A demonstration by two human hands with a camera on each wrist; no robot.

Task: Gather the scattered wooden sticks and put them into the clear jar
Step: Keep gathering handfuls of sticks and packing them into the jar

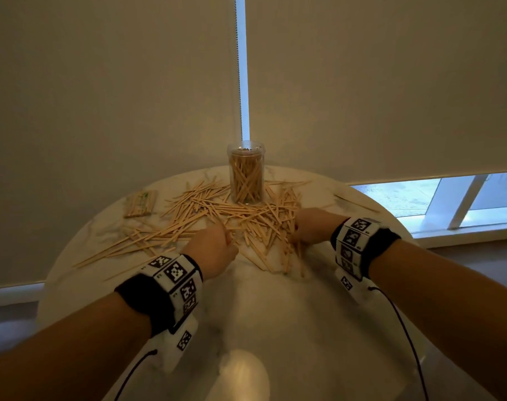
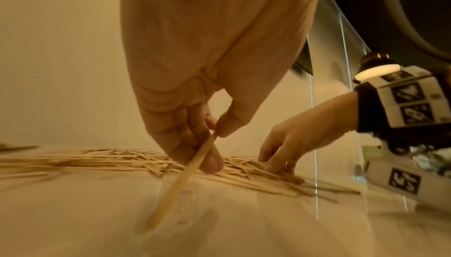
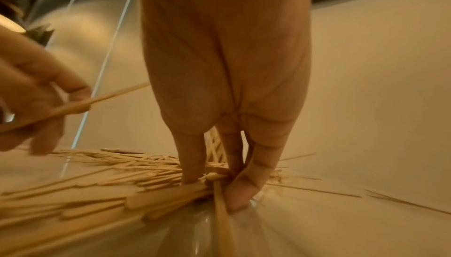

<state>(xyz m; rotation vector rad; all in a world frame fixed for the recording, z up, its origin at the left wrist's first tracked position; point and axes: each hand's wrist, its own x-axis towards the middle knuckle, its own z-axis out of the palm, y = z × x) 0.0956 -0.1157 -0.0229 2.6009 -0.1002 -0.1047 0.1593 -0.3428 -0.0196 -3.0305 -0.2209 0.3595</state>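
Note:
The clear jar (image 1: 246, 172) stands upright at the far middle of the round table, well filled with sticks. Loose wooden sticks (image 1: 217, 212) lie spread around and in front of it. My left hand (image 1: 227, 241) is at the near edge of the pile and pinches a single stick (image 2: 185, 176) between thumb and fingers (image 2: 212, 162); its lower end slants down to the tabletop. My right hand (image 1: 297, 237) is on the right side of the pile. Its fingertips (image 3: 192, 176) pinch in on a small bunch of sticks (image 3: 219, 203).
The marble table (image 1: 261, 308) has bare room between the pile and me. A flat pack of sticks (image 1: 140, 204) lies at the far left. A few stray sticks (image 1: 356, 202) lie near the right rim. Window blinds hang close behind the jar.

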